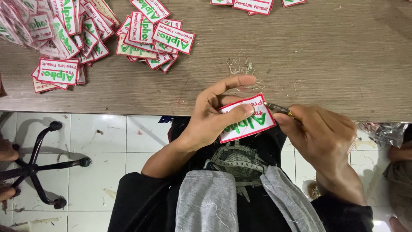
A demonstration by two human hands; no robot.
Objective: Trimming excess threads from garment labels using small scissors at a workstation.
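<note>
My left hand (214, 116) pinches a white embroidered patch (249, 124) with a red border and green lettering, thumb on its face and forefinger stretched over its top edge. My right hand (319, 135) grips a small metal thread snipper (278, 108), whose tip touches the patch's upper right edge. Both hands hover at the front edge of the wooden table (300, 47), above my lap. Loose thread trimmings (241, 68) lie on the table just beyond my left forefinger.
Heaps of matching patches (148, 36) cover the table's far left, with more at the far edge (253, 5). A swivel chair base (38, 167) stands on the white tiled floor at left. A clear plastic bag (384, 131) hangs at right.
</note>
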